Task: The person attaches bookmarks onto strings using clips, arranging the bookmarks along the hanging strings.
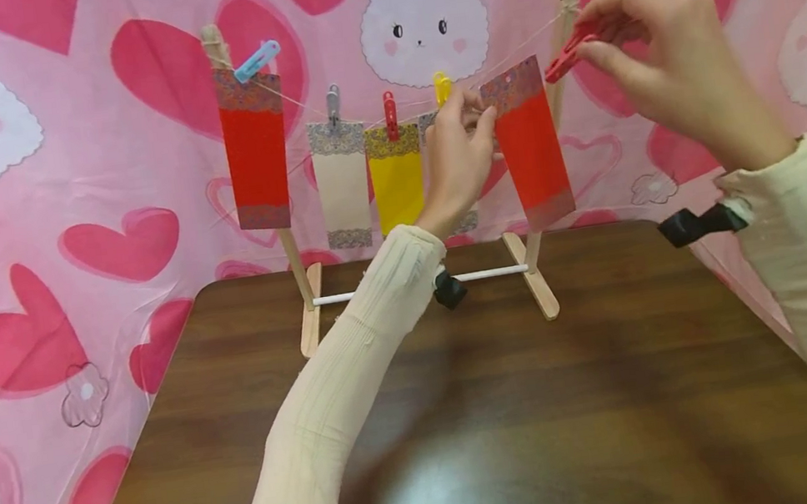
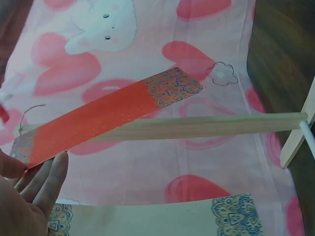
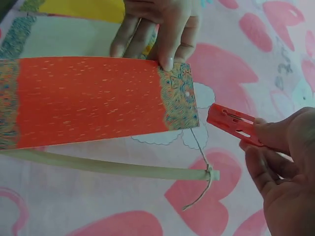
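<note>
My left hand (image 1: 457, 149) pinches a red paper card (image 1: 533, 148) with patterned ends by its upper left edge, up at the string near the right post. In the right wrist view, the thumb lies over the patterned end of the card (image 3: 93, 101). My right hand (image 1: 675, 59) holds a red clothespin (image 1: 568, 55) between thumb and fingers, just right of the card's top corner. In the right wrist view a gap shows between the clothespin (image 3: 235, 124) and the card.
A string between two wooden posts (image 1: 295, 269) carries another red card (image 1: 255, 152) under a blue clothespin (image 1: 257, 61), a cream card (image 1: 342, 184) under a grey one (image 1: 333, 105), and a yellow card (image 1: 398, 185). A yellow clothespin (image 1: 442, 87) grips a card partly behind my left hand.
</note>
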The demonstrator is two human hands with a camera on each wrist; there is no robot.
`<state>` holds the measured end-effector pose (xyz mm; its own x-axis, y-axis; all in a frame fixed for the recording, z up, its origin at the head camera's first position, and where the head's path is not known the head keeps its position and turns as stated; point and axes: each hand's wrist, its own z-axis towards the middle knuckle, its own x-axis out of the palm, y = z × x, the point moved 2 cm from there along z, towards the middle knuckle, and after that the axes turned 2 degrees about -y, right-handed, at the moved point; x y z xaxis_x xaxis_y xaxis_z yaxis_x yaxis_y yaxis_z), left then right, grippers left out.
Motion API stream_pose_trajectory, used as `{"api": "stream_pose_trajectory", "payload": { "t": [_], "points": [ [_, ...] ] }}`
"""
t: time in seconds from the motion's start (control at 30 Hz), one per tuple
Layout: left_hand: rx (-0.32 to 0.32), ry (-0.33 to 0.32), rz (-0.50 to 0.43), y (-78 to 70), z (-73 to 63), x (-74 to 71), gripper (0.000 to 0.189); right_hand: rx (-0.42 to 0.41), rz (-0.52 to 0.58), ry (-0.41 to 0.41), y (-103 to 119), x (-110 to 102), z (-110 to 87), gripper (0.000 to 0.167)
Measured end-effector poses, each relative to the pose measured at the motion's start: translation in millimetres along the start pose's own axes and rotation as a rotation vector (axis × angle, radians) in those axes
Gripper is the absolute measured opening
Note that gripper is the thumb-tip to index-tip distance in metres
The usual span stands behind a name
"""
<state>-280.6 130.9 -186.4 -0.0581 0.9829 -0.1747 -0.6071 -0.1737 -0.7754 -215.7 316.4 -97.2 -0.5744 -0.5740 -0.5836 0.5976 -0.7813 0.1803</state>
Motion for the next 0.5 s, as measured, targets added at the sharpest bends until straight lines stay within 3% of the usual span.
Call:
{"api": "stream_pose_trajectory", "payload": {
  "t": [0.17,0.5],
  "points": [
    [-0.018,-0.019,-0.030,0.3,8.1,6.0,0.010,-0.061,-0.017,0.019,2.1,9.6,30.5,0.023],
    [-0.027,-0.051,-0.071,9.2,13.3,10.6,0.008,-0.025,-0.040,0.130,-6.3,24.9,71.1,0.023]
  ]
}}
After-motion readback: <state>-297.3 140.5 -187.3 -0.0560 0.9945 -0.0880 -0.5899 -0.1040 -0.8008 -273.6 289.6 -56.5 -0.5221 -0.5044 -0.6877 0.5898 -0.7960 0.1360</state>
